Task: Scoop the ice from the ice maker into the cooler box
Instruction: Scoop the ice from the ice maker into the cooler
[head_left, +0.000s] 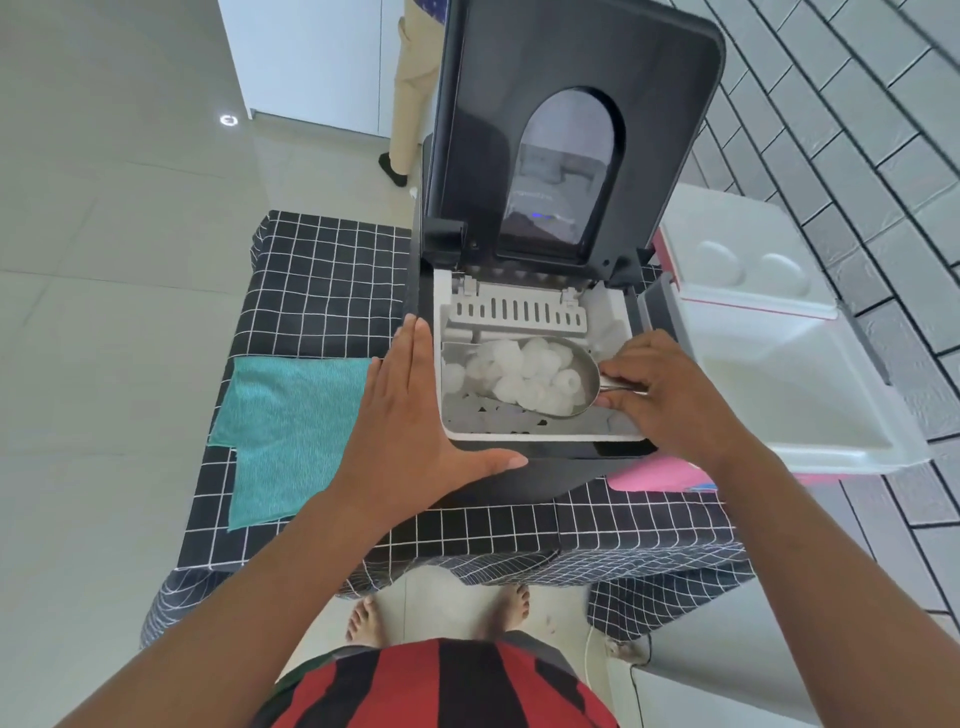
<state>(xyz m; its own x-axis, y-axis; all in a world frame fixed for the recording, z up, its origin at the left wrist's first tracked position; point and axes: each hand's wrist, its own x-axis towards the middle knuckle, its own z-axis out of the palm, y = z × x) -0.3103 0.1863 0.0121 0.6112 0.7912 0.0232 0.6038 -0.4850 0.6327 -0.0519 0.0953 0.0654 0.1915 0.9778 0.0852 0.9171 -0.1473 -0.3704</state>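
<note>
The black ice maker (524, 475) stands on the table with its lid (571, 57) raised upright. Its white basket (519, 423) holds ice. My right hand (660, 389) grips the handle of a metal scoop (587, 374) inside the basket, and the scoop is heaped with white ice pieces (524, 371). My left hand (410, 421) lies flat and open against the maker's left front corner, thumb along its front edge. The pink-and-white cooler box (810, 415) sits open just to the right, its inside white; I cannot tell if ice lies in it.
A black checked cloth (322, 291) covers the table. A folded teal towel (291, 426) lies left of the maker. A grey tiled wall (883, 182) runs along the right. Another person's legs (410, 104) stand behind the table. My bare feet show below the front edge.
</note>
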